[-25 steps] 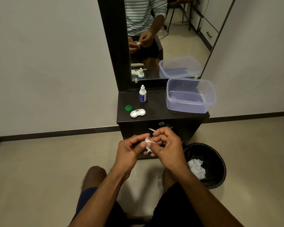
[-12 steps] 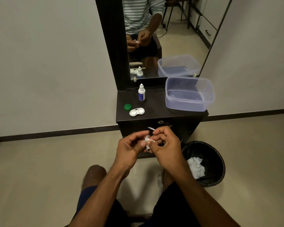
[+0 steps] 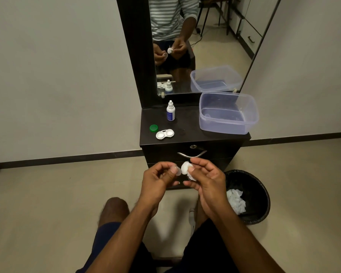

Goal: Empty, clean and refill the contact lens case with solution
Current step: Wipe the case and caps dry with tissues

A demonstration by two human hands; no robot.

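My left hand (image 3: 158, 179) pinches a small pale cap (image 3: 178, 171) between thumb and fingertips, and my right hand (image 3: 206, 179) pinches a wad of white tissue (image 3: 187, 170) just beside it, the two nearly touching. I judge this as the cleaning step: the cap being wiped dry, apart from the case.

The contact lens case (image 3: 165, 134) lies at 12 o'clock from my hands, on the dark cabinet top (image 3: 187, 133). It looks white, two round wells joined, both open and facing up; whether they are dry I cannot tell. A green cap (image 3: 153, 128) sits just beside it at its 10 o'clock. The solution bottle (image 3: 170, 111) stands upright beyond the case at its 12 o'clock, with a clear plastic tub (image 3: 228, 113) at its 3 o'clock.

Next, I think, the tissue goes into the black bin (image 3: 248, 196) at my 4 o'clock, where crumpled tissue already lies, then the bottle must be tilted over each well.
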